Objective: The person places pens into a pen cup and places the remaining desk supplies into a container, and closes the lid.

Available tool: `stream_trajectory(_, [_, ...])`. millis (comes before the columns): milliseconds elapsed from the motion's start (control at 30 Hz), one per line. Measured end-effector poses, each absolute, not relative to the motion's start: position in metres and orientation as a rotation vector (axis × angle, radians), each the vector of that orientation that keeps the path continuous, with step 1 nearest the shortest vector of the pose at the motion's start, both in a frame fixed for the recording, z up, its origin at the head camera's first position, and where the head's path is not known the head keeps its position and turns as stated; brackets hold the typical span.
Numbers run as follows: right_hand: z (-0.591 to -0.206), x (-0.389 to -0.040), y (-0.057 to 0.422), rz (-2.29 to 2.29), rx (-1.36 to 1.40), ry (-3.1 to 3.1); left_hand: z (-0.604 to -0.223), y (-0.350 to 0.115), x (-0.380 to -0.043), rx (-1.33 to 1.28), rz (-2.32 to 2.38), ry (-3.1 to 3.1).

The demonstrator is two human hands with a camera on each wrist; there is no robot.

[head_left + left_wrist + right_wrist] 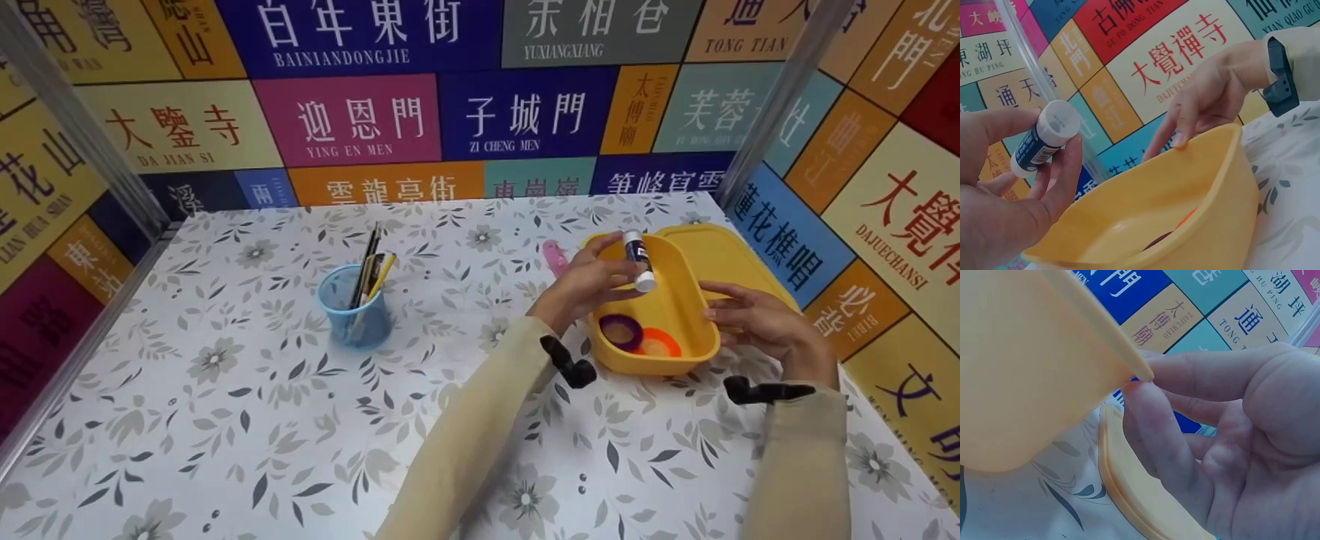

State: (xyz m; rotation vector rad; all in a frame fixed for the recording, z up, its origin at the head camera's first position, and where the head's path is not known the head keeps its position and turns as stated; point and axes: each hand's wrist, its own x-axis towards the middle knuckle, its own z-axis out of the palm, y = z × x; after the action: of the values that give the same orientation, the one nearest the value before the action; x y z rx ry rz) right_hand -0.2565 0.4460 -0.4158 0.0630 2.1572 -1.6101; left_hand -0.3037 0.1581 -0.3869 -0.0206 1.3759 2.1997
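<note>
My left hand (589, 281) holds a glue stick (639, 261), a white tube with a dark blue label, over the yellow box (679, 296). In the left wrist view the glue stick (1044, 138) sits between thumb and fingers, its white end towards the camera. My right hand (772, 322) is at the box's right side. Close up in the right wrist view, thumb and forefinger pinch the rim of the box (1129, 349). Inside the box lie a purple ring (621, 345) and an orange ring (675, 346), like tape rolls, at the near end.
A yellow lid (724, 259) lies behind and right of the box. Some pink object (555, 257), partly hidden, lies by the box's left side. Further left stands a blue translucent cup (352, 330) with pens and a yellow-handled tool. Printed panels (345, 120) wall the table's back and sides.
</note>
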Motion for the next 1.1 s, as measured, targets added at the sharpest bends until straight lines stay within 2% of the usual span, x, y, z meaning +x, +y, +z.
stream_trajectory(300, [-0.416, -0.259, 0.447, -1.605, 0.089, 2.158, -0.395, 0.184, -0.295, -0.063, 2.236, 1.44])
stream_trajectory(600, [-0.417, -0.257, 0.448, -1.646, 0.075, 2.128, -0.398, 0.21, -0.284, -0.265, 1.876, 1.93])
stream_trajectory(767, [-0.417, -0.258, 0.448, -1.615, 0.074, 2.163, -0.399, 0.22, -0.276, -0.323, 1.797, 1.988])
stream_trajectory(1100, [-0.417, -0.258, 0.448, -1.583, 0.071, 2.185, -0.403, 0.225, -0.27, -0.275, 1.515, 2.194])
